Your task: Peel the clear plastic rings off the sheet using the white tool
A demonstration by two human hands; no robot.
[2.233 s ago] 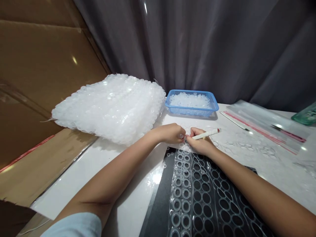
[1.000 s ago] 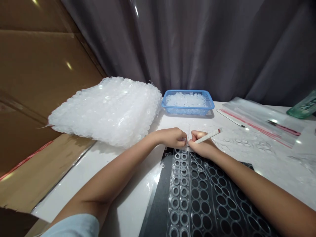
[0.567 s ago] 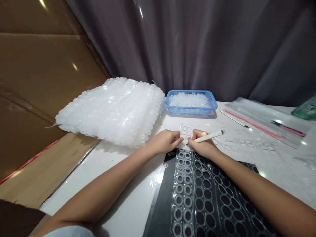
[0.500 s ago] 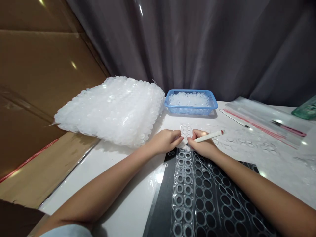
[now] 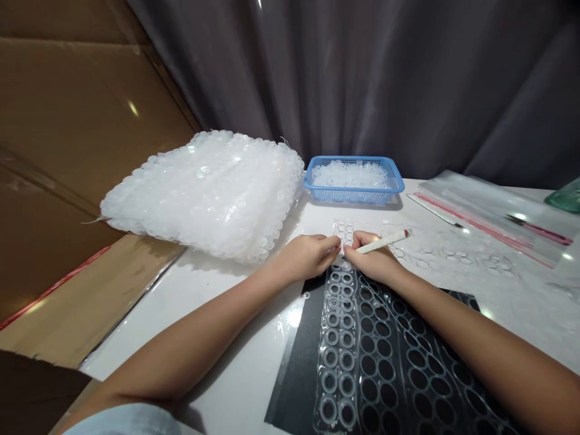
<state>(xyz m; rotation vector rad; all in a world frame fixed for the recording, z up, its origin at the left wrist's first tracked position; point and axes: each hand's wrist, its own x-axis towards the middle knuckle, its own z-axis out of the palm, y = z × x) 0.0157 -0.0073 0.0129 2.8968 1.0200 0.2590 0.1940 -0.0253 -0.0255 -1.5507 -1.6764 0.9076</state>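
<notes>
- My left hand (image 5: 308, 257) is narrow, pinching the clear plastic ring strip (image 5: 333, 338) at frame centre.
- My right hand (image 5: 371, 260) closes around a white pen (image 5: 383, 241), fingertips against the strip.
- The strip's long axis runs from between my hands down to the frame's bottom, over a black mat (image 5: 294, 356); both hands are about equally near.

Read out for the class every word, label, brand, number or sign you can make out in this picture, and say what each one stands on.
No readable text shows anywhere.
White pen with a red tip: no lettering can be made out.
Green container: cut off at the right edge; any marks are too blurred to read.
Clear bags with red stripes: nothing legible.
</notes>
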